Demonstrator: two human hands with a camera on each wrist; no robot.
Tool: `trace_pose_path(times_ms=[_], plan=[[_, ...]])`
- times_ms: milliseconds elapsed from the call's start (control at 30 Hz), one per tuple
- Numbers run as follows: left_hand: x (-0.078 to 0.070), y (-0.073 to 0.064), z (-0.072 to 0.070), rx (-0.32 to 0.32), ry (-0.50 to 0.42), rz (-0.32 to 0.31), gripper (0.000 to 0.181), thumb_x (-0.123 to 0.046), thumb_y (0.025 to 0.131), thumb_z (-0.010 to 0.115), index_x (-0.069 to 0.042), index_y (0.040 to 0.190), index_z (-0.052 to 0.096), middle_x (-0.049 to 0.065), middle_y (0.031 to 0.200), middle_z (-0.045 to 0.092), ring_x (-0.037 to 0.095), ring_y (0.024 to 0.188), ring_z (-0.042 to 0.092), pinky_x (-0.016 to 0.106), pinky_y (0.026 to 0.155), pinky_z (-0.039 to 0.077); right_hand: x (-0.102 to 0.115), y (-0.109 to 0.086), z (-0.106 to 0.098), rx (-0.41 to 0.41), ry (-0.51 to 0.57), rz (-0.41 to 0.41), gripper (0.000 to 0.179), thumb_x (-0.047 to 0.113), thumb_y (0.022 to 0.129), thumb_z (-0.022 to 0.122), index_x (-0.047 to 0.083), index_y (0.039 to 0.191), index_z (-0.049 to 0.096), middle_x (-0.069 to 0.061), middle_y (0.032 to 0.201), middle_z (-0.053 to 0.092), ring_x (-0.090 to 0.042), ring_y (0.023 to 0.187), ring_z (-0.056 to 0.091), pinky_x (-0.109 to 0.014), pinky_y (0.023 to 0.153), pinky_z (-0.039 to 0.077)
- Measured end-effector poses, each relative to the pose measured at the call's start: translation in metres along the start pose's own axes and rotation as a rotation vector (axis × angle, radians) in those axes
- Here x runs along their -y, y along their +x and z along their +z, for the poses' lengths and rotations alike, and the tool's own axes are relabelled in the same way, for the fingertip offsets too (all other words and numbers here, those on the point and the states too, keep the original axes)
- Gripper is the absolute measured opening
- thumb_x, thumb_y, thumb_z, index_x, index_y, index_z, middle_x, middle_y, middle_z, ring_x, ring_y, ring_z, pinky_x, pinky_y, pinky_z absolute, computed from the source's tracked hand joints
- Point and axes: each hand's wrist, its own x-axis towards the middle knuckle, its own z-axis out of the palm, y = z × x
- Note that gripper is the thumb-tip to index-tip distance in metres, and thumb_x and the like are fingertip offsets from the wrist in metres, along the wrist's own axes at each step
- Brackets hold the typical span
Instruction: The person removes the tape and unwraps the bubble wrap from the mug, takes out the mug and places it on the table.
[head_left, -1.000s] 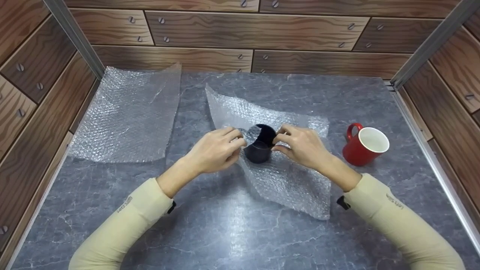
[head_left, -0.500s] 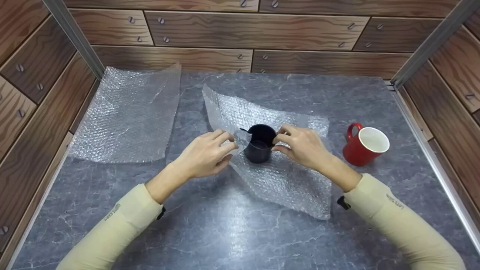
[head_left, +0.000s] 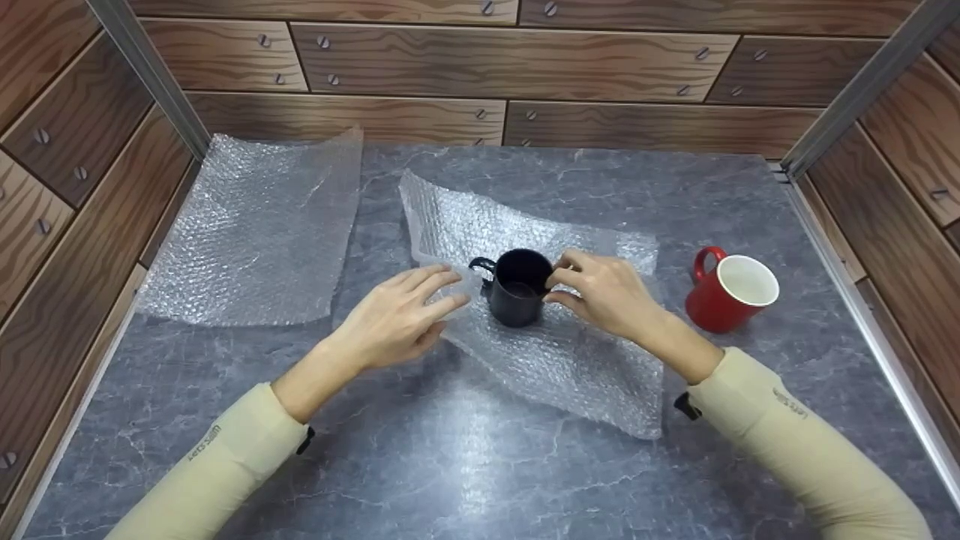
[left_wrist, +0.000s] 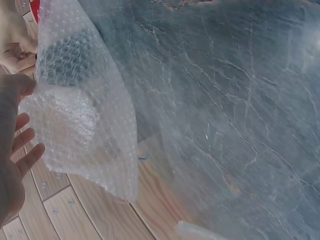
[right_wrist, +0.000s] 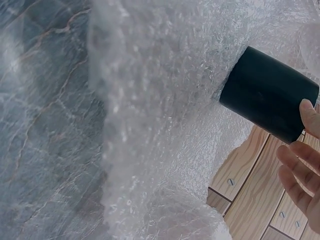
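Observation:
A black mug [head_left: 516, 296] stands upright on a sheet of bubble wrap [head_left: 577, 375], its handle pointing left. My right hand [head_left: 596, 289] holds the mug by its right side near the rim. In the right wrist view the thumb [right_wrist: 311, 117] lies on the mug's wall, with the other fingers at its rim. My left hand [head_left: 394, 315] is left of the handle, its fingers extended and spread against the raised left edge of the wrap. In the left wrist view the wrap [left_wrist: 75, 120] hangs in front of that hand and partly veils the mug.
A red mug [head_left: 727, 296] with a white inside stands tilted-looking at the right, handle toward the back. A second bubble wrap sheet [head_left: 255, 232] lies flat at the back left. Wood-patterned walls [head_left: 420, 67] and metal posts [head_left: 154, 71] border the grey marbled table [head_left: 360, 465].
My left hand has moved left and toward me, its fingers opening out. The wrap's left edge has come away from over the mug, uncovering the handle. My right hand stays on the mug.

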Motion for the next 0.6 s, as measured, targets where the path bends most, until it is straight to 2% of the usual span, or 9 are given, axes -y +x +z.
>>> trace_pose_path(times_ms=[167,300,600], plan=[[0.0035,-0.0012,-0.0028,-0.002,0.021,-0.022,0.064,-0.02,0.078,0.085,-0.014,0.137,0.062,0.014,0.141,0.065,0.032,0.131,0.063,0.045,0.114,0.054,-0.0003,-0.0004,0.0005,-0.007,0.002,-0.005,0.021,0.031,0.082,0.087,0.017,0.095,0.079,-0.003,0.095,0.072,-0.02,0.066,0.068,-0.032,0.052,0.054],[0.0049,-0.0022,-0.0041,0.006,0.029,-0.02,0.071,-0.021,0.076,0.086,-0.014,0.143,0.059,0.016,0.144,0.064,0.033,0.134,0.061,0.048,0.116,0.052,-0.0003,0.0,0.0007,-0.003,0.002,-0.01,0.02,0.031,0.083,0.087,0.017,0.095,0.079,-0.004,0.095,0.073,-0.02,0.066,0.068,-0.031,0.051,0.054],[0.008,-0.0055,-0.0099,0.115,0.052,-0.058,0.08,-0.021,0.076,0.084,-0.017,0.149,0.053,0.015,0.149,0.06,0.035,0.139,0.058,0.049,0.117,0.05,-0.001,0.0004,0.0003,-0.007,-0.014,-0.022,0.021,0.03,0.081,0.089,0.017,0.094,0.079,-0.004,0.095,0.073,-0.02,0.066,0.068,-0.031,0.051,0.054]])
